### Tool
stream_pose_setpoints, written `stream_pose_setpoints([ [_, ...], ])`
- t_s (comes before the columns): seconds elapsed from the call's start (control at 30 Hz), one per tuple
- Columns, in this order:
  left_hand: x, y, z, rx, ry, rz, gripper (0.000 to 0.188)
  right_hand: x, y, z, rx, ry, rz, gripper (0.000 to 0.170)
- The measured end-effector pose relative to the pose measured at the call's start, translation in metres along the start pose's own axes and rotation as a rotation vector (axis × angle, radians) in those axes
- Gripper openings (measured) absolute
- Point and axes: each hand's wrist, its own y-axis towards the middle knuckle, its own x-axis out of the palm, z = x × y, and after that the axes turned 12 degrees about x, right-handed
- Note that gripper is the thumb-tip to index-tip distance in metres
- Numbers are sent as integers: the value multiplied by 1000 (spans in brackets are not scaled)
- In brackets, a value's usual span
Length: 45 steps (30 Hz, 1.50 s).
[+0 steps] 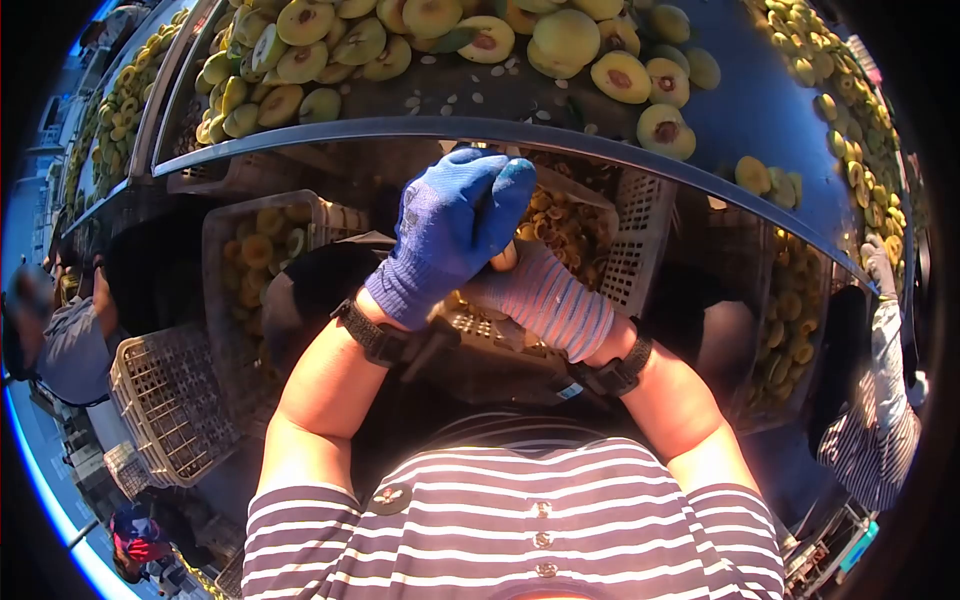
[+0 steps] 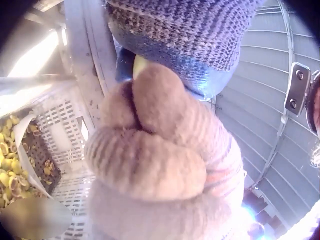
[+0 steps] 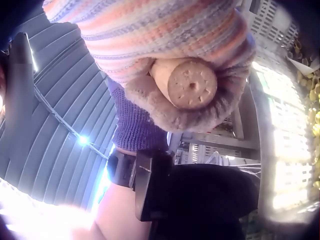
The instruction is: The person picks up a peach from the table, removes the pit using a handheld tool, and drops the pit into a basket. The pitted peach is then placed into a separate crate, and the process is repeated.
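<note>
My left hand point(image 1: 455, 225), in a blue coated glove, is curled in front of me just below the metal table edge. A pale yellow sliver of a stone fruit point(image 2: 140, 65) shows under its fingers in the left wrist view; most of the fruit is hidden. Close against it, my right hand point(image 1: 550, 300) in a striped knit glove grips a round wooden tool handle point(image 3: 192, 85), whose butt end pokes out of the fist. The tool's working end is covered by the hands. Yellow-green fruit halves point(image 1: 485, 40) with reddish hollows lie on the table ahead.
Below the hands stands a plastic crate point(image 1: 640, 235) with small fruit pieces. Another crate point(image 1: 215, 300) of fruit halves is at the left, near a stack of baskets point(image 1: 175, 400). The table's metal rim point(image 1: 430, 127) crosses ahead. Other people work at both sides.
</note>
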Motion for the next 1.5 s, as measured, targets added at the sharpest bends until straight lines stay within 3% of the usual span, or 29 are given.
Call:
stream_pose_setpoints([
  [0.07, -9, 3, 1, 25, 6, -141, 19, -2, -10, -3, 130, 246, -131, 12],
  [0.17, -12, -7, -10, 15, -174, -99, 24, -4, -20, -12, 287, 390, -238, 17],
  [0.2, -18, -8, -1, -430, -628, -91, 30, -4, -19, -7, 299, 474, -313, 27],
  [0.23, -23, -7, -3, -534, -808, -81, 37, -1, -23, -11, 326, 563, -383, 33],
  [0.3, -33, -7, -4, -556, -759, -178, 41, 6, -20, 1, 397, 573, -403, 37],
  [0.33, -31, -10, 2, -758, -832, -87, 44, 13, -18, 0, 419, 572, -370, 35],
  [0.37, -35, -9, 10, -761, -781, -35, 44, 18, -16, -3, 434, 529, -314, 34],
  [0.43, -11, -13, 12, -855, -752, 237, 44, 24, -5, -4, 317, 466, -144, 20],
  [0.5, 1, -14, 13, -835, -767, 420, 43, 38, 2, -4, 248, 291, 121, 21],
  [0.57, -5, -19, 12, -806, -717, 344, 44, 42, 9, 1, 169, 290, 147, 23],
  [0.63, -22, -14, 14, -730, -675, 213, 44, 43, 7, -3, 196, 332, 71, 25],
  [0.67, -32, -14, 15, -639, -416, 41, 45, 38, 0, -9, 263, 374, -13, 26],
  [0.77, -26, -21, 2, -316, -148, -90, 45, 34, -8, -14, 410, 415, -197, 21],
  [0.8, -26, -19, -2, -183, -64, -213, 41, 31, -9, -11, 435, 438, -250, 23],
  [0.9, -35, -23, 2, -357, -351, -136, 38, 26, -5, 1, 475, 507, -397, 27],
  [0.97, -38, -16, 6, -727, -690, -110, 37, 19, -12, -11, 448, 430, -386, 36],
  [1.0, -44, -9, 10, -780, -734, -140, 38, 14, -11, -3, 445, 498, -430, 34],
  [1.03, -34, -13, 5, -735, -814, -63, 36, 13, -10, -5, 380, 498, -465, 35],
  [1.1, -39, -5, 10, -819, -814, -148, 35, 10, -11, -10, 375, 437, -438, 35],
  [1.13, -36, -6, 7, -797, -835, -152, 34, 7, -8, -6, 438, 463, -456, 30],
  [1.27, -27, -5, -7, -732, -944, -319, 32, 4, -15, -5, 364, 452, -500, 19],
  [1.3, -24, -5, -8, -689, -920, -318, 39, 1, -15, -3, 359, 426, -496, 18],
  [1.37, -21, -8, -11, -691, -1111, -259, 49, -7, -17, -2, 343, 369, -491, 16],
  [1.47, 1, -23, -19, -796, -1449, 220, 53, -24, -27, 10, 244, 355, -469, 17],
  [1.5, 1, -22, -22, -818, -1422, 286, 52, -30, -32, 15, 217, 335, -443, 18],
])
